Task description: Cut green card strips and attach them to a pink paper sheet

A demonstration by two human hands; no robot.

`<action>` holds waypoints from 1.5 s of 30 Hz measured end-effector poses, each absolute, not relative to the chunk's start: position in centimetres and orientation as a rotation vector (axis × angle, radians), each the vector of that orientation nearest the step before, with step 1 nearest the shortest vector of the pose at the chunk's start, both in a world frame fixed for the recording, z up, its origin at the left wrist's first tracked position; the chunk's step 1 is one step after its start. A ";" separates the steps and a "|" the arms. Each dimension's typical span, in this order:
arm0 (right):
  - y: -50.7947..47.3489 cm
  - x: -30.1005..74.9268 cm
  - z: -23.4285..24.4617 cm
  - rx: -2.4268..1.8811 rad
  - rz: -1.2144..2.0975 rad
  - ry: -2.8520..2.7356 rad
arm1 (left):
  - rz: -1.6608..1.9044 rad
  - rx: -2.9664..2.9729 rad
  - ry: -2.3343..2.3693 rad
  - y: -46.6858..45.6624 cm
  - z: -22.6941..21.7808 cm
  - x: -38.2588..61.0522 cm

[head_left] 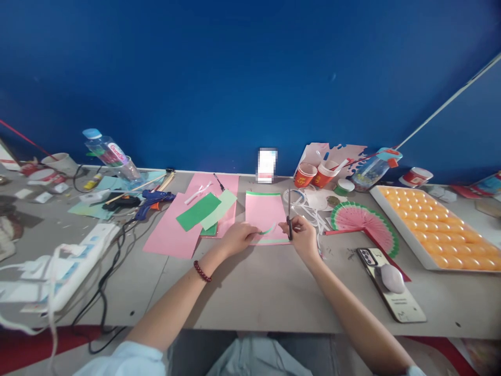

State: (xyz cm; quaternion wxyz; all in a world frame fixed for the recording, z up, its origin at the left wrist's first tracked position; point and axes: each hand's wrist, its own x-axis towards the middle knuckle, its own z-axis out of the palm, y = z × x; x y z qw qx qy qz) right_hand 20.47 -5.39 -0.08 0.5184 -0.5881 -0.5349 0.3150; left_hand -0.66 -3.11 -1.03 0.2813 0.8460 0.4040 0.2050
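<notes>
My left hand [238,237] rests closed on the near left corner of a pink sheet with green bands [264,211], pinching a thin curled green strip [268,230]. My right hand [302,235] is closed on dark scissors [289,222], blades pointing up and away, at the sheet's near right corner. A red bead bracelet [202,271] circles my left wrist.
Larger pink paper with green pieces [198,211] and a blue glue gun [153,201] lie left. A watermelon paper fan [366,222], phone [391,284] and tray of orange balls [434,224] sit right. Red paper cups [315,175], bottles and a power strip [66,266] crowd the edges.
</notes>
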 end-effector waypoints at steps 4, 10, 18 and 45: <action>-5.1 20.9 -0.4 -1.484 0.555 -1.488 | 0.502 2.321 1.197 -3.1 -1.3 -0.7; -4.4 21.8 -1.1 -1.688 0.289 -1.740 | 0.506 2.269 1.288 -3.3 -1.2 -0.5; -4.5 21.6 -0.8 -1.702 0.306 -1.775 | 0.600 2.165 1.084 -3.4 -0.8 -0.5; -4.4 20.9 0.0 -1.977 0.344 -1.943 | 0.445 2.595 1.688 -2.8 -1.4 0.1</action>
